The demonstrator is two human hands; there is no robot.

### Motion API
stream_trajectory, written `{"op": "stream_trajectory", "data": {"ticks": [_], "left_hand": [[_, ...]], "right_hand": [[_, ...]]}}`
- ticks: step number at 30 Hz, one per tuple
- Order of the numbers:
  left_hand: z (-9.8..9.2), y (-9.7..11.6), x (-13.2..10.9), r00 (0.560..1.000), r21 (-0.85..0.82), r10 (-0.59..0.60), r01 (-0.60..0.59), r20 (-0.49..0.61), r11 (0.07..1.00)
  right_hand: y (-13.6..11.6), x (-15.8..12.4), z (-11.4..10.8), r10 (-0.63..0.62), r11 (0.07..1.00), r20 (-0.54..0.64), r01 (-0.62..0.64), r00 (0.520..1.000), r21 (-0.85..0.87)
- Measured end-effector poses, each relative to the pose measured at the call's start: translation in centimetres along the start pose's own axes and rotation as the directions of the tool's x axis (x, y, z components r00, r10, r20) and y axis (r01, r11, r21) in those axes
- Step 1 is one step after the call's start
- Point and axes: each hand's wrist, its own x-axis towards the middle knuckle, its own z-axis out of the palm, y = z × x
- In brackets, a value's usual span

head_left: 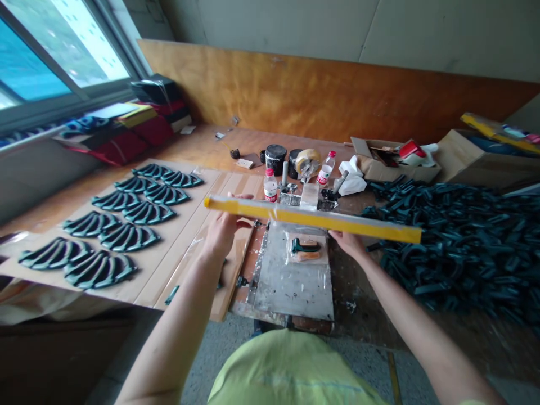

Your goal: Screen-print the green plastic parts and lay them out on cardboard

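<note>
A long yellow-edged screen printing frame (312,218) is held up across the bench, seen nearly edge-on. My left hand (223,232) grips it near its left end, with some fingers showing behind the upper edge. Below the right half, my right hand (348,243) is closed on it; its fingertips are partly hidden by the frame. Under the frame lies a grey metal base plate (291,292). A small jig on this plate holds a dark green plastic part (306,246). Behind the frame stands a metal clamp (310,197) with upright posts.
Fan-shaped rows of dark green parts (124,236) lie on cardboard (206,194) at left. A large heap of similar parts (455,253) covers the right side. Bottles (270,185), black tubs (275,158), a tape roll (307,163) and open boxes (396,171) stand behind.
</note>
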Motion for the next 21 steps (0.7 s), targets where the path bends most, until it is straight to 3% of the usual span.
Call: {"op": "stream_trajectory", "data": {"ticks": [3,5,7,9,10,12,13,14,16,18,19,21], "left_hand": [[1.1,1.3,2.3,1.0,-0.019,0.015,-0.015,-0.003,1.0],[1.5,1.0,2.4,0.999,-0.059,0.011,-0.013,-0.05,0.998],[1.7,-0.6,0.9,0.996,-0.095,-0.038,0.029,-0.085,0.995],[2.0,-3.5,-1.8,0.977,-0.07,-0.214,0.213,0.004,0.974],[2.4,-5.3,-3.6,0.931,-0.021,-0.356,0.359,0.085,0.933],[3.3,-8.5,-7.1,0.747,0.061,-0.618,0.625,0.246,0.778],[3.8,-9.9,-8.7,0.679,0.024,-0.682,0.704,0.273,0.71],[4.3,-11.0,-10.0,0.642,-0.04,-0.711,0.749,0.287,0.661],[4.7,-12.3,-11.8,0.654,-0.195,-0.711,0.756,0.258,0.625],[3.9,-13.0,-12.4,0.708,-0.261,-0.682,0.704,0.183,0.661],[2.9,-13.2,-12.4,0.739,-0.256,-0.662,0.668,0.124,0.698],[-0.2,-13.7,-12.3,0.781,-0.205,-0.622,0.6,-0.056,0.773]], "right_hand": [[0.2,-2.8,3.6,-0.181,0.983,0.131,0.184,0.975,-0.009],[-0.1,-3.6,4.9,-0.256,0.962,0.133,0.266,0.957,-0.063],[-0.6,-3.6,5.1,-0.252,0.958,0.125,0.266,0.96,-0.112],[-1.7,-3.9,4.3,-0.24,0.959,0.162,0.259,0.957,-0.112],[-2.6,-4.3,3.8,-0.254,0.956,0.18,0.275,0.95,-0.101],[-4.8,-5.9,3.2,-0.344,0.928,0.189,0.364,0.92,-0.081],[-6.1,-7.0,3.1,-0.414,0.898,0.185,0.434,0.891,-0.077],[-7.4,-8.2,3.3,-0.496,0.854,0.189,0.516,0.848,-0.072],[-9.5,-10.1,4.0,-0.648,0.741,0.225,0.671,0.728,-0.037],[-10.0,-10.7,4.6,-0.729,0.667,0.238,0.744,0.642,0.035],[-9.4,-10.3,4.6,-0.729,0.675,0.212,0.735,0.651,0.064],[-6.5,-8.1,3.8,-0.623,0.782,0.104,0.619,0.775,0.075]]}}
